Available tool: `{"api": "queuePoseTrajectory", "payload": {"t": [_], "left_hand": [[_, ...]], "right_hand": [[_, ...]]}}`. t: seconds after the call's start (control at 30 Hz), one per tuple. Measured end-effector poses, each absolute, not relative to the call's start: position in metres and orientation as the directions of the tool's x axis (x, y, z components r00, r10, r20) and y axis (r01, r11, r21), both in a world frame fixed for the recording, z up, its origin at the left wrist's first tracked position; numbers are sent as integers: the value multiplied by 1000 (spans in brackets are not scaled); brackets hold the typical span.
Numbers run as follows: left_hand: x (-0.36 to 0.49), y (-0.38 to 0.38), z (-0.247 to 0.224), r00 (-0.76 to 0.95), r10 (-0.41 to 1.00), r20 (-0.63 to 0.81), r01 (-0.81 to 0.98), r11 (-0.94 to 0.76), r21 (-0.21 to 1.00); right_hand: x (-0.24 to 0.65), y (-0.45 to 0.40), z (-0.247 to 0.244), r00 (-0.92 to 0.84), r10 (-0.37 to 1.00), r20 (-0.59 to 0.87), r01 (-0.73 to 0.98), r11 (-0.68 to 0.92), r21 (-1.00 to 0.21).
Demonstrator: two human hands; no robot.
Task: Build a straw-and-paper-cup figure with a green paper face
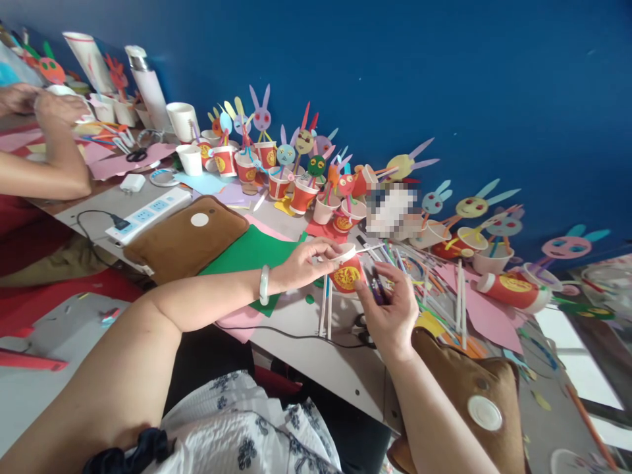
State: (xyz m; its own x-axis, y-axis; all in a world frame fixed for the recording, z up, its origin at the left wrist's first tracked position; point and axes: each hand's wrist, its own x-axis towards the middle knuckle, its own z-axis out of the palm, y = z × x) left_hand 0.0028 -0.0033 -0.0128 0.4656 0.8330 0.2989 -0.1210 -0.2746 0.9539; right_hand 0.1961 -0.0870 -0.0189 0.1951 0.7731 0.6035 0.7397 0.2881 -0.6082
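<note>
The left hand (312,263) pinches the cup (347,276) at its rim, thumb against fingers; the right hand (394,311) touches its side, grip unclear. From cup to the table's (340,378) front edge runs a strip crossed by a cord (296,334).

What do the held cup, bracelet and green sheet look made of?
Cup: probably paper, printed red and yellow outside, with a pale rim; sheen unclear.
Bracelet: perhaps stone or glass, given its smooth, pale, polished look.
Green sheet: likely paper or thin card, matte, flat, straight-edged.
</note>
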Motion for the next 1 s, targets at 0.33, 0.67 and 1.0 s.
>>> {"api": "queuePoseTrajectory", "payload": {"t": [0.33,0.67,1.0], "left_hand": [[9,-10,-17,536,837,110,-251,34,967],[13,-17,-21,512,852,108,-260,34,965],[15,-16,-27,469,857,214,-239,-110,965]], "right_hand": [[191,-97,-14,17,795,607,858,299,-417],[191,-95,-15,-56,734,677,917,306,-257],[193,-94,-23,-57,779,625,923,279,-264]]}}
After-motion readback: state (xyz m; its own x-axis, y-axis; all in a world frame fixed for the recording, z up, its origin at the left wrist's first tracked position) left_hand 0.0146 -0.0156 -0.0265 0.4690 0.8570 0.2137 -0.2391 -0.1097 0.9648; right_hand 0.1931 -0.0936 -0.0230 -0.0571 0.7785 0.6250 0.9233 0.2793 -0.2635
